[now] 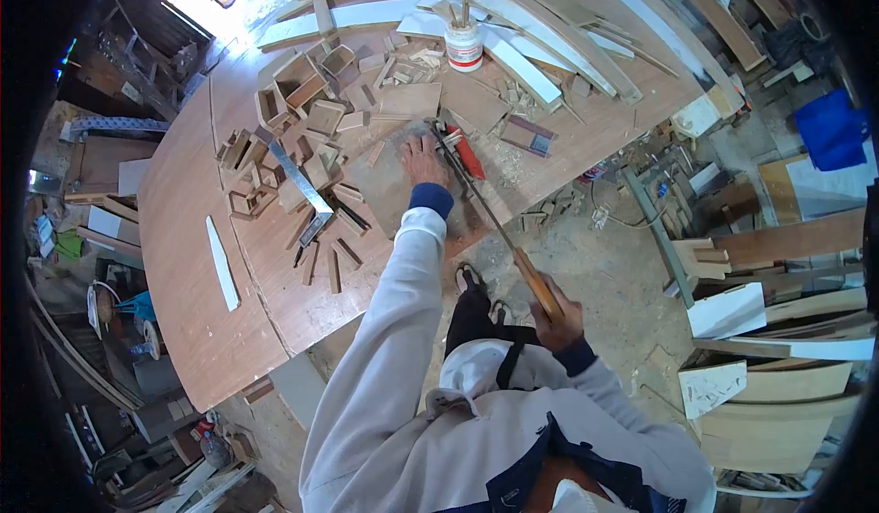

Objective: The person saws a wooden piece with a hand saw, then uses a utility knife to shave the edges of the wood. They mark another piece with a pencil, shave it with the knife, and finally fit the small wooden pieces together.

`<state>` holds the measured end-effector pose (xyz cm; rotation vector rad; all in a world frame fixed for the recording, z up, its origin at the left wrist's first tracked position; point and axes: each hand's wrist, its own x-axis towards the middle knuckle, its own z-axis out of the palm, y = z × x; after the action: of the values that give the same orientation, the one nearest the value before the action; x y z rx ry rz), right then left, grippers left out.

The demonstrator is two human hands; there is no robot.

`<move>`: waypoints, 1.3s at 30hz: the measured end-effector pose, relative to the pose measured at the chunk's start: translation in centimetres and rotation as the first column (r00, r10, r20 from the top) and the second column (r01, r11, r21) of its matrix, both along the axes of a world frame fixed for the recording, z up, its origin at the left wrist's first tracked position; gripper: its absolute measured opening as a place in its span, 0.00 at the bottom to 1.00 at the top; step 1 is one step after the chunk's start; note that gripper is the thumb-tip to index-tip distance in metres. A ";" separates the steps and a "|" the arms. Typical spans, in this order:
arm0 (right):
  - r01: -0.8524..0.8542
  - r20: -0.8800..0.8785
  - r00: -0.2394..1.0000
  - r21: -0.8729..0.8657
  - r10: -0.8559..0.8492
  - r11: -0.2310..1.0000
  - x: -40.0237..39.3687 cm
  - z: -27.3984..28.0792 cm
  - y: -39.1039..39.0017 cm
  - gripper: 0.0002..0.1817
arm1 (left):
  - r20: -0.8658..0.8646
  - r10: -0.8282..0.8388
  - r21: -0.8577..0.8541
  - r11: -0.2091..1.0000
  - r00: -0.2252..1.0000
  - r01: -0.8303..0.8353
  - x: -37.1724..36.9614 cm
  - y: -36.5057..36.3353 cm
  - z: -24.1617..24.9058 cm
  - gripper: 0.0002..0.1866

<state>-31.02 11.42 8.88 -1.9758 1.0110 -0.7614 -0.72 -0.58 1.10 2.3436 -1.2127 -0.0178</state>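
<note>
My right hand (558,321) is wrapped round the wooden handle of a hand saw (499,224), right of my body. Its long narrow blade reaches up and left to the work spot on the table. My left hand (424,158) lies with fingers stretched forward on a brown board (389,183), just left of the blade's far end. A red-and-metal tool (464,153), perhaps a clamp or plane, lies right beside the blade. Small wood pieces near the blade tip are too small to make out.
The wooden table (183,311) bears several small wooden boxes (302,82), a try square (302,183), a white glue jar (463,46) holding brushes, and long white strips (522,64). A white pointed offcut (222,264) lies at left. Stacked boards (778,421) stand at right.
</note>
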 end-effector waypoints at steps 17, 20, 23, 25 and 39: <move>0.052 -0.070 0.996 0.032 -0.049 0.998 2.0 -1.1 -1.8 0.25 | 0.120 -0.039 -0.125 0.991 0.992 0.054 0.1 0.2 -0.9 0.20; 0.035 -0.050 0.998 0.171 -0.026 0.985 3.0 -1.4 -2.3 0.23 | 0.144 -0.028 -0.171 0.984 0.989 0.053 0.5 0.0 -1.7 0.20; 0.047 0.002 0.999 -0.061 -0.047 0.997 0.0 0.1 0.0 0.23 | 0.141 -0.008 -0.171 0.985 0.990 0.033 0.2 0.0 -1.4 0.20; 0.067 0.016 0.997 0.178 -0.071 0.982 -1.4 1.2 1.2 0.24 | 0.151 0.002 -0.168 0.985 0.989 0.024 0.4 0.0 -1.7 0.20; 0.070 0.115 0.989 0.152 -0.088 0.986 3.2 -1.0 -3.0 0.22 | 0.120 -0.028 -0.135 0.990 0.992 0.044 -0.1 -0.2 -1.6 0.25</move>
<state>-27.81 8.46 7.86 -1.7506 1.0469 -0.8160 -0.77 -0.74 -0.49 2.2298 -1.2704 0.1887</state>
